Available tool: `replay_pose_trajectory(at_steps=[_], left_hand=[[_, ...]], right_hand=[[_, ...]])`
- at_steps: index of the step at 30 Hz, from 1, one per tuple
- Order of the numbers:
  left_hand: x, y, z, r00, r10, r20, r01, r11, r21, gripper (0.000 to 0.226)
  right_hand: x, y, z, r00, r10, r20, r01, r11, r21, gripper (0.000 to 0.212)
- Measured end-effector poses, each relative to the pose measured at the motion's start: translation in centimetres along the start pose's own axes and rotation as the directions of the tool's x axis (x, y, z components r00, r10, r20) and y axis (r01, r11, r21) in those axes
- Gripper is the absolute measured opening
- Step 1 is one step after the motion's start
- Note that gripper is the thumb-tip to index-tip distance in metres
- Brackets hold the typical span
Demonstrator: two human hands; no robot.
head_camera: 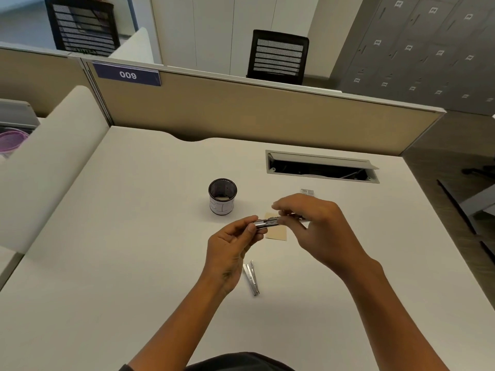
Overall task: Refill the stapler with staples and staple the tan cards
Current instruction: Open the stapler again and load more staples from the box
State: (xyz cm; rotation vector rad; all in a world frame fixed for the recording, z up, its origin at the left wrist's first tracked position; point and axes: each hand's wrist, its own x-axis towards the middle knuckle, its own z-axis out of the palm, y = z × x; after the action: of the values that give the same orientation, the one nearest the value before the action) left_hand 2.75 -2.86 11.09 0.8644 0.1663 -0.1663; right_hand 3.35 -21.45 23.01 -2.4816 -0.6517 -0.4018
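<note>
right hand [308, 223] hides stapler [265, 223] far end; tan cards [277, 232] partly covered; staples perhaps blurred.

A single wide-angle head view looks forward and steeply down from above the person's own chest, close over the left hand [232, 243] and right hand [314, 226], which meet near the frame's middle. The pale white desk top [107, 263] spreads beneath and around both hands. Beyond them rises the tan fabric partition [241, 116], bowed by the lens, with black mesh-backed office chairs [277, 56] farther off.
</note>
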Motion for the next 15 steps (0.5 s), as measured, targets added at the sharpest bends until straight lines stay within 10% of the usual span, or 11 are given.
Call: replay_pose_trajectory(at_steps=[15], left_hand=[[-0.7,0.2,-0.5,0.999,0.042,-0.028,-0.038,0.991,0.127,0.029]], right_hand=[[-0.9,0.5,2.2,0.992,0.113,-0.051,-0.116,0.992,-0.048,0.018]])
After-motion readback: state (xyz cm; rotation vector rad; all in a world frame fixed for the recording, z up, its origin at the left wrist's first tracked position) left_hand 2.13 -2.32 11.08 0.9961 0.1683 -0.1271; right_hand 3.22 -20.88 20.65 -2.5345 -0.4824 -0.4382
